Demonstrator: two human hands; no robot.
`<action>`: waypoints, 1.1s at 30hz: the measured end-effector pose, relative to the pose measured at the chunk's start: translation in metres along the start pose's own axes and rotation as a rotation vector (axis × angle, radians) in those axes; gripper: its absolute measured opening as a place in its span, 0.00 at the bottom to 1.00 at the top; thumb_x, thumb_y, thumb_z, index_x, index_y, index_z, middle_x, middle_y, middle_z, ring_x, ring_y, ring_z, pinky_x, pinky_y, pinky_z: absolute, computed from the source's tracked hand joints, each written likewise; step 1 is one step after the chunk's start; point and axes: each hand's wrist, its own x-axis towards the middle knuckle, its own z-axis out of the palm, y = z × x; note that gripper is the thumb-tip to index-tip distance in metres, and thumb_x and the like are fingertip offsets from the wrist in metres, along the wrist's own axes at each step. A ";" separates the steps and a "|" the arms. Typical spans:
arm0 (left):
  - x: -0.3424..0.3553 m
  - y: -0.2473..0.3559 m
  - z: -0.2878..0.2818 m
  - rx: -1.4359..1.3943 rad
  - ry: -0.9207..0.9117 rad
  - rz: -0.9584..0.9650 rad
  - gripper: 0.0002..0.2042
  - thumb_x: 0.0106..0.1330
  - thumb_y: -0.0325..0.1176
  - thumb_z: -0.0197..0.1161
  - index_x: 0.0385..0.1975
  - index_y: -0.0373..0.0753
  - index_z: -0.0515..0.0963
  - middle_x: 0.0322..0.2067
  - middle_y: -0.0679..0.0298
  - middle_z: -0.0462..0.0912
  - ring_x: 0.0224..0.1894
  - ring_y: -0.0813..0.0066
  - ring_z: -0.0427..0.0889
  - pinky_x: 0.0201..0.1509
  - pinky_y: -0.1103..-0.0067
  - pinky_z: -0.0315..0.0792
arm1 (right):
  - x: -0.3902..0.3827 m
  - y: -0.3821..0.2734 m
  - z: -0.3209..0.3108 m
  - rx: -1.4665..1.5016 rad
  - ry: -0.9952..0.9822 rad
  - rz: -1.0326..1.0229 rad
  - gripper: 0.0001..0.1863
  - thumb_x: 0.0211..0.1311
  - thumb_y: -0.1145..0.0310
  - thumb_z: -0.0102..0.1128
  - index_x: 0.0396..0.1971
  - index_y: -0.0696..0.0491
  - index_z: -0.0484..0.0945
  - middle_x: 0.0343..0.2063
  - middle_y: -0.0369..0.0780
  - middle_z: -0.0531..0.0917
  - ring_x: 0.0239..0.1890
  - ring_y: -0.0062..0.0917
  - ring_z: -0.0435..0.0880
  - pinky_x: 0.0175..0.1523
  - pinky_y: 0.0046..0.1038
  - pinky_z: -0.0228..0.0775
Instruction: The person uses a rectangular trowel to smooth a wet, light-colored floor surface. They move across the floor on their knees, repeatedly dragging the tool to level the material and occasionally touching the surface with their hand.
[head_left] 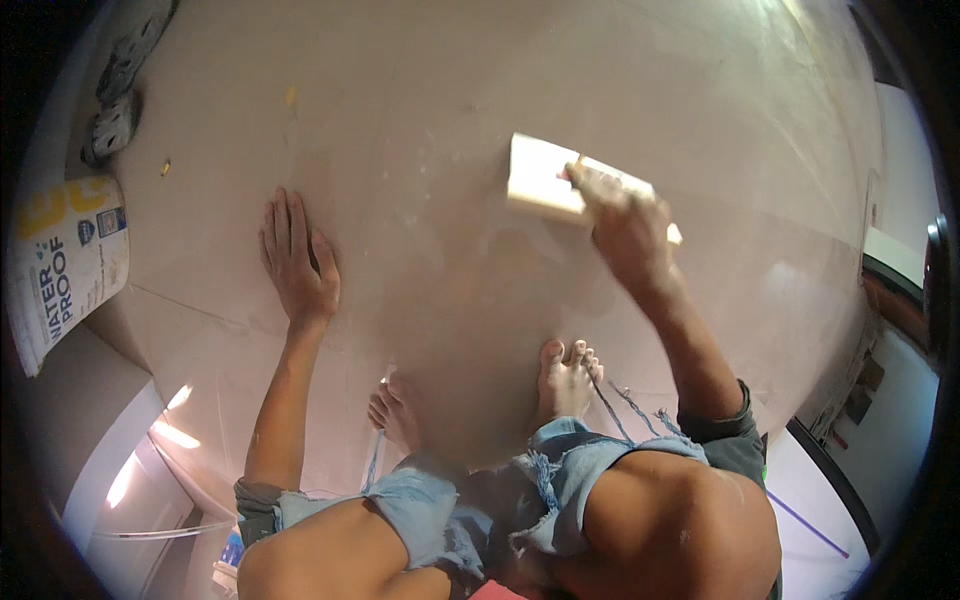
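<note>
My left hand [298,262] lies flat on the smooth beige-grey floor [420,240], fingers stretched out and pressed to nothing else. To its right and farther out, my right hand [630,235] is closed on a pale, flat rectangular board [541,172]. The fingers grip the board along its upper side, and it seems to rest on the floor; its underside is hidden. What kind of tool it is, I cannot tell. Between the two arms, my bare feet stand on the same floor.
A white bucket [80,250] with printed sides stands at the far left. Beyond it are dark, dusty clog-like shoes [112,125]. A small yellow scrap [166,168] lies near them. At lower right, a purple stick [808,525] lies on a pale surface.
</note>
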 end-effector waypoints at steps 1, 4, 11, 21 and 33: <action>0.005 -0.002 0.002 0.002 0.008 -0.004 0.29 0.84 0.40 0.46 0.82 0.38 0.60 0.83 0.54 0.58 0.85 0.49 0.53 0.86 0.50 0.45 | -0.013 -0.011 0.000 -0.063 -0.118 0.036 0.24 0.63 0.79 0.63 0.59 0.47 0.86 0.54 0.44 0.90 0.47 0.36 0.95 0.43 0.39 0.90; 0.005 -0.005 0.007 0.001 0.045 0.045 0.29 0.84 0.40 0.46 0.82 0.39 0.60 0.83 0.55 0.58 0.85 0.50 0.53 0.86 0.50 0.45 | -0.017 0.001 0.011 -0.036 0.057 -0.040 0.24 0.64 0.78 0.64 0.61 0.48 0.85 0.57 0.43 0.89 0.47 0.35 0.95 0.44 0.39 0.89; 0.009 -0.005 0.010 0.034 0.044 0.005 0.29 0.83 0.39 0.48 0.82 0.42 0.60 0.83 0.58 0.58 0.85 0.52 0.53 0.86 0.50 0.46 | -0.024 -0.007 0.031 -0.030 0.357 -0.240 0.26 0.64 0.79 0.62 0.60 0.41 0.84 0.39 0.36 0.91 0.34 0.31 0.93 0.39 0.37 0.89; 0.014 0.001 0.009 -0.024 0.074 0.003 0.28 0.84 0.40 0.47 0.82 0.42 0.62 0.83 0.58 0.58 0.85 0.53 0.54 0.87 0.53 0.44 | -0.015 -0.016 0.026 -0.091 0.256 -0.335 0.16 0.72 0.71 0.62 0.57 0.48 0.85 0.46 0.45 0.92 0.33 0.30 0.95 0.36 0.32 0.89; 0.009 0.118 -0.083 -0.318 -0.242 0.326 0.46 0.73 0.52 0.66 0.82 0.31 0.53 0.81 0.43 0.58 0.85 0.51 0.53 0.88 0.54 0.42 | 0.005 -0.079 0.005 0.100 -0.178 -0.073 0.27 0.70 0.71 0.65 0.69 0.55 0.76 0.67 0.43 0.83 0.70 0.40 0.81 0.68 0.39 0.81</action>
